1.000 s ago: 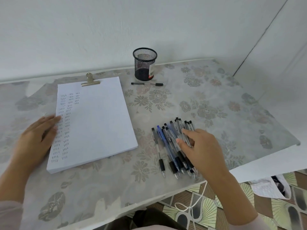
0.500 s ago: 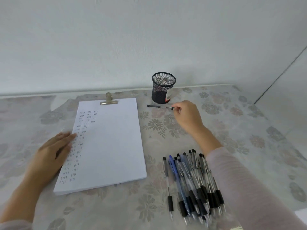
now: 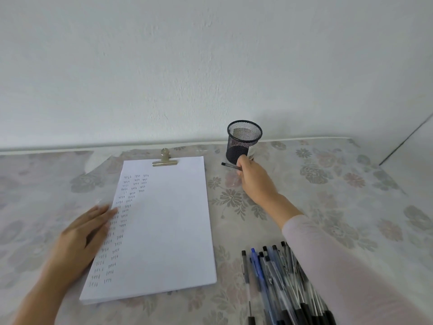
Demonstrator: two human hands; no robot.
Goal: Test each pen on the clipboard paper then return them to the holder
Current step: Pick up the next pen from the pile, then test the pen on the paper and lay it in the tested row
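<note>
where the flowered bench (image 3: 328, 184) met the white wall (image 3: 210, 66), a black mesh holder (image 3: 243, 141) stood upright, just right of the clipboard's brass clip (image 3: 165, 160). a bundle of pens (image 3: 276, 277), blue and clear with black ends, lay near the front edge, partly hidden by the pale pink sleeve (image 3: 339, 266) crossing above them. the clipboard paper (image 3: 164, 231) was a white stack with columns of small marks down its left side. the left grip (image 3: 82, 235), blurred, lay flat with straight fingers on the paper's left edge. the single pen (image 3: 228, 165) was slim, dark and nearly level, its free end pointing left. the right grip (image 3: 254, 177) had its fingers curled round the pen's right end, just in front of the holder's base.
</note>
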